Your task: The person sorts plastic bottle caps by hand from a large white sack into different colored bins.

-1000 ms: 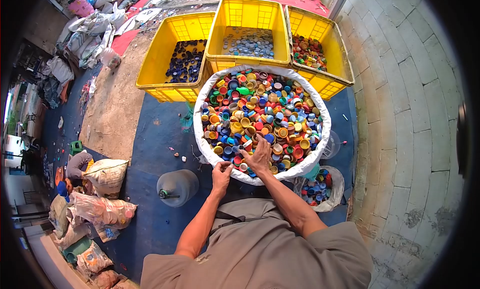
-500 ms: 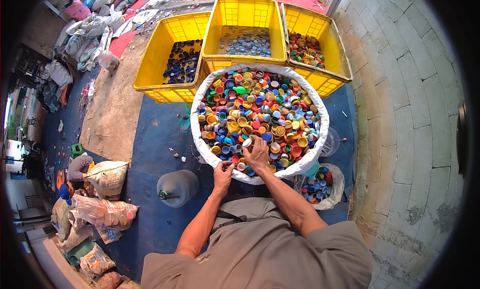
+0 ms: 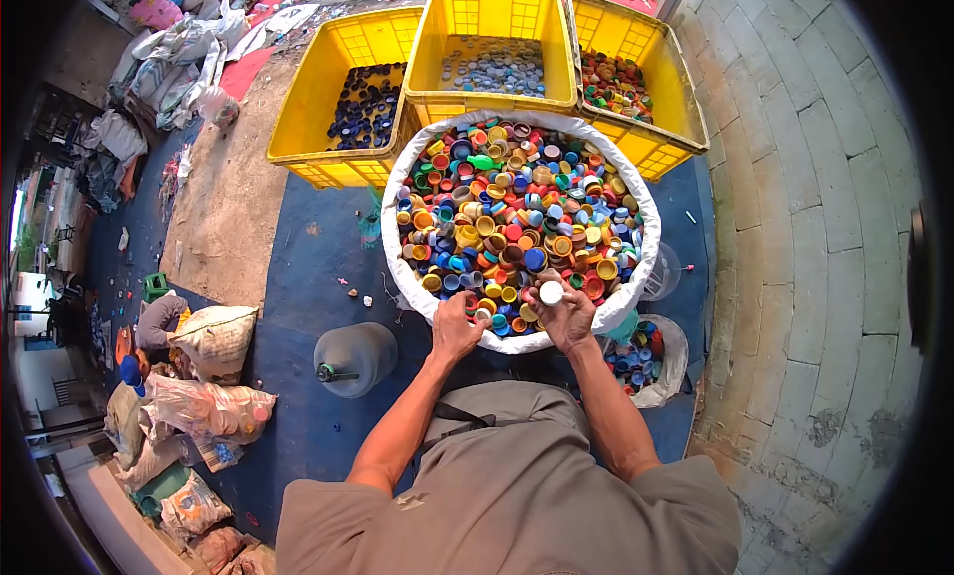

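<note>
A round white-rimmed sack [image 3: 651, 212] in front of me is filled with loose plastic bottle caps [image 3: 517, 202] of many colours. Over its near right edge, my right hand [image 3: 566, 320] is closed, fingers up, on a white bottle cap [image 3: 551, 293]. To the left, my left hand [image 3: 458, 328] reaches over the near rim with fingers curled among the caps. Its thumb lies against a pale cap [image 3: 484, 315], and whether anything is gripped is hard to make out.
Beyond the sack stand three yellow crates, with dark blue caps in the left crate [image 3: 283, 143], pale caps in the middle crate [image 3: 487, 103] and red, orange and green caps in the right crate [image 3: 686, 128]. A large clear jug [image 3: 355, 360] stands left; a smaller cap bag [image 3: 671, 361] sits right. A person [image 3: 159, 327] bends among sacks.
My right hand has drawn back toward the near right rim, turning over with the white cap. My left hand has moved a little right and further over the caps. The view has shifted slightly.
</note>
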Demonstrator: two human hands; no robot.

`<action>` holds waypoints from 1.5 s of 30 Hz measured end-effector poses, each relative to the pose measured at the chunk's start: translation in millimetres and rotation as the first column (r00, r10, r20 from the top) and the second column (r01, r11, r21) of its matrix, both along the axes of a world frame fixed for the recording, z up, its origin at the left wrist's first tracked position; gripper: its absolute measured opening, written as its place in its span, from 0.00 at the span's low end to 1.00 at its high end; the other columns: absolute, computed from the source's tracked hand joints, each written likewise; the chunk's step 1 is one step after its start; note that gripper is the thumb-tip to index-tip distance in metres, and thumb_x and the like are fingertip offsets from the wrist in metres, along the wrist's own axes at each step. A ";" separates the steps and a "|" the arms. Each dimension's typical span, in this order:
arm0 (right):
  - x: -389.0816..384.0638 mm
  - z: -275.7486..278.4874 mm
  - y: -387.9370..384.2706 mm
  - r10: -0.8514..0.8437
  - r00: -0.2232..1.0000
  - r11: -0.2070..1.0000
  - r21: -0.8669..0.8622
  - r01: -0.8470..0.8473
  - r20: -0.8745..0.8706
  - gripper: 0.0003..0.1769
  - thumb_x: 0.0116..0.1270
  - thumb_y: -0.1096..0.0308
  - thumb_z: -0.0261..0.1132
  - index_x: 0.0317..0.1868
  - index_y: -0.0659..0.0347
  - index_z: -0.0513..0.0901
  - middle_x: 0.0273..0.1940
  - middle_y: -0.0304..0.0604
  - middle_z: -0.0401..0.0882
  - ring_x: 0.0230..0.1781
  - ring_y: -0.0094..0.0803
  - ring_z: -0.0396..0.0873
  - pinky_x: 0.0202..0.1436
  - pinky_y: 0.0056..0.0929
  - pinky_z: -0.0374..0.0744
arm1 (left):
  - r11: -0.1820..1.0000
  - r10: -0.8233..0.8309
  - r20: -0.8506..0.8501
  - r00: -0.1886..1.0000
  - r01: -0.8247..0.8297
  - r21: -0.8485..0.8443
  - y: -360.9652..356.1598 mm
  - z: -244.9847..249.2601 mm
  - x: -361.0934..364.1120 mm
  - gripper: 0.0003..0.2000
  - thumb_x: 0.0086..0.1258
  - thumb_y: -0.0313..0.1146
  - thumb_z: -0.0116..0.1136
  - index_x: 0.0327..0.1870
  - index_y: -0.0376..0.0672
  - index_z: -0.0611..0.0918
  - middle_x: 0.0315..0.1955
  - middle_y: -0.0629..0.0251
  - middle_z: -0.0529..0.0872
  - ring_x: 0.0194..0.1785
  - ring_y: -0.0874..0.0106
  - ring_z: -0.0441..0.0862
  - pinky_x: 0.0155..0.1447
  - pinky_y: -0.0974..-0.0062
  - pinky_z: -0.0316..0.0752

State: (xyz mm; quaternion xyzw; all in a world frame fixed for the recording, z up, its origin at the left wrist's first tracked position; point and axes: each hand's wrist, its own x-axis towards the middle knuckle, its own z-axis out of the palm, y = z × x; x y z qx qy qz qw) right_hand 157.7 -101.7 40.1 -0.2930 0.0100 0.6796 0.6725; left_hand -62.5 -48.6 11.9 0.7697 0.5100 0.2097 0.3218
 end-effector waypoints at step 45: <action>3.0 -20.3 21.9 0.320 -0.338 0.947 -0.295 0.123 0.885 0.28 0.54 0.69 0.71 0.55 0.62 0.72 0.51 0.53 0.77 0.50 0.51 0.78 0.51 0.43 0.77 | 0.380 0.849 0.375 0.373 0.062 -0.923 -0.8 13.7 -1.0 0.09 0.66 0.40 0.63 0.29 0.49 0.77 0.24 0.73 0.78 0.28 0.78 0.76 0.37 0.77 0.72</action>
